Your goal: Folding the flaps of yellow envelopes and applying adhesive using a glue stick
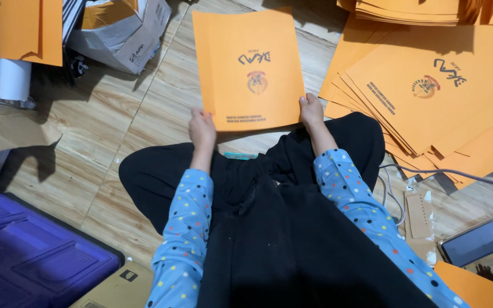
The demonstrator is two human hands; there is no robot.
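Envelopes lie all about us on the wooden floor (104, 122), and we hold one orange envelope (249, 65) flat in front of our knees, its printed face up and its lower edge toward us. Our left hand (202, 128) pinches the lower left corner, fingers closed on the paper; our right hand (311, 109) grips the lower right corner the same way.

As far as we can judge, much is already handled: a fanned spread of orange envelopes (429, 97) lies to our right, and a neater stack (412, 10) sits behind it at the top edge. We cannot tell how many are left.

As for containers, an open cardboard box (126, 31) stands at the upper left with more orange paper showing inside. A closed purple plastic case (29, 256) sits at the lower left; what it holds is hidden. A phone (475, 242) lies at the lower right beside a grey cable (457, 172).
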